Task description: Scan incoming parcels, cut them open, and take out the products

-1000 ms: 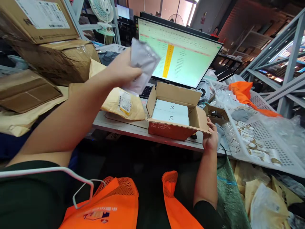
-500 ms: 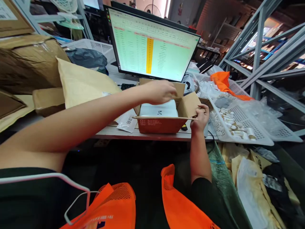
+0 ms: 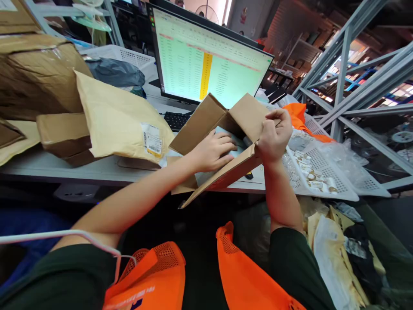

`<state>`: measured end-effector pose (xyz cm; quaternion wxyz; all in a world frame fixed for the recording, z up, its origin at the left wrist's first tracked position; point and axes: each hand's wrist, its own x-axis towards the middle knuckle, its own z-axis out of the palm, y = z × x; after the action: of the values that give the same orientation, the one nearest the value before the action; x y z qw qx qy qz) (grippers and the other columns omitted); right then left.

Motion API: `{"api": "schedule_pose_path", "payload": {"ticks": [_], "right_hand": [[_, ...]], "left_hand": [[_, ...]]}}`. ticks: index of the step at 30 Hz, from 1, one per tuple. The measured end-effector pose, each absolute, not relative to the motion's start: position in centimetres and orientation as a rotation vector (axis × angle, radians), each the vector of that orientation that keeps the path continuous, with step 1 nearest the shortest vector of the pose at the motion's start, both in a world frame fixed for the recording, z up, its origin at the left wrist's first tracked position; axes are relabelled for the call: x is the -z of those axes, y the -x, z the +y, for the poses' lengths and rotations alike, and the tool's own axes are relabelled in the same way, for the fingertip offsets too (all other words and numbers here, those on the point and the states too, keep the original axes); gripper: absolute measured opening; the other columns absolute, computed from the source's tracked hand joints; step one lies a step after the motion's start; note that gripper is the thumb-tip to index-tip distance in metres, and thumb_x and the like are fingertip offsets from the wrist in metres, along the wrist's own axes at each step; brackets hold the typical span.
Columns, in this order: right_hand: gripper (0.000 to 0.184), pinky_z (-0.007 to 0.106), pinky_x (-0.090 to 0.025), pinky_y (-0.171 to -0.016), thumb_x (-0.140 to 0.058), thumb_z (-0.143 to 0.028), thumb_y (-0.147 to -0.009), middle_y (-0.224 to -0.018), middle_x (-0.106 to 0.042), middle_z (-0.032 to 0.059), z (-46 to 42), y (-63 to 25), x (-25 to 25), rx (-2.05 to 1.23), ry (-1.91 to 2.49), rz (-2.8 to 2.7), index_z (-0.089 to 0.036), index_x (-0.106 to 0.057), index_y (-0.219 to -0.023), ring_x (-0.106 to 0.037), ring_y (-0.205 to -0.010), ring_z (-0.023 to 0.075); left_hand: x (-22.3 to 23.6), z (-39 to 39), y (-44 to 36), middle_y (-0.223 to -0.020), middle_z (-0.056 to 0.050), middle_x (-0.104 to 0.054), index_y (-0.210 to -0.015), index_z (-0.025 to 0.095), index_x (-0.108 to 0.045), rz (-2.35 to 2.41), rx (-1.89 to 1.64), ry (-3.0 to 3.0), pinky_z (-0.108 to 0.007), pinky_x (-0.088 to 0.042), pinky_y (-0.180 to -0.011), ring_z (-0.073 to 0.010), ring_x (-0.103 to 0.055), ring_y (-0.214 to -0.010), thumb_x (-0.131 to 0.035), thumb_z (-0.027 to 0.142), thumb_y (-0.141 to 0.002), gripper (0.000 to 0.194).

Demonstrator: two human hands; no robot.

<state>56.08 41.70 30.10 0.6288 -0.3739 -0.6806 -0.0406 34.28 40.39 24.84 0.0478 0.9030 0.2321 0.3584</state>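
Observation:
A small brown cardboard box (image 3: pixel 206 125) with its flaps up is tilted at the table's front edge. My right hand (image 3: pixel 274 133) grips the box at its right corner, fingers closed around the flap. Fingers apart, my left hand (image 3: pixel 216 151) lies in the box opening on a pale white item (image 3: pixel 237 150), mostly hidden beneath the hand and the front flap. What else lies in the box I cannot make out.
A padded yellow envelope (image 3: pixel 119 120) with a label lies left of the box. Behind stand a monitor (image 3: pixel 206 56) and a keyboard (image 3: pixel 176 121). White baskets (image 3: pixel 298 189) with small containers and plastic bags are on the right. Cartons (image 3: pixel 41 77) are piled at the left.
My left hand has come down from above the box into its opening. The box has turned and tipped, its right side raised by my right hand.

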Motion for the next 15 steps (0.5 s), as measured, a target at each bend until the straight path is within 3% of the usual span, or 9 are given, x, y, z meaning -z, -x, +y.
{"api": "schedule_pose_path", "payload": {"ticks": [7,15], "right_hand": [[0.007,0.029,-0.049,-0.075,-0.048,-0.022,-0.089,-0.086,-0.053,-0.0002,36.7,-48.6,-30.0,0.042,0.887,-1.673,-0.023,-0.055,-0.091,-0.056,-0.078,0.0146],[0.004,0.029,-0.047,-0.07,-0.053,-0.023,-0.082,-0.08,-0.052,-0.001,35.1,-48.5,-29.2,-0.08,0.91,-1.625,-0.024,-0.052,-0.085,-0.052,-0.071,0.0151]], "left_hand": [[-17.8,36.1,-29.7,-0.131,-0.015,-0.072,-0.123,0.021,-0.073,0.821,-1.629,-2.565,-0.061,-0.026,-0.126,-0.0343,-0.057,-0.134,-0.032,0.069,-0.106,0.065],[-13.7,33.1,-27.5,-0.126,-0.012,-0.074,-0.119,0.031,-0.073,1.011,-1.685,-2.537,-0.072,-0.013,-0.128,-0.0386,-0.062,-0.127,-0.056,0.083,-0.088,0.063]]}}
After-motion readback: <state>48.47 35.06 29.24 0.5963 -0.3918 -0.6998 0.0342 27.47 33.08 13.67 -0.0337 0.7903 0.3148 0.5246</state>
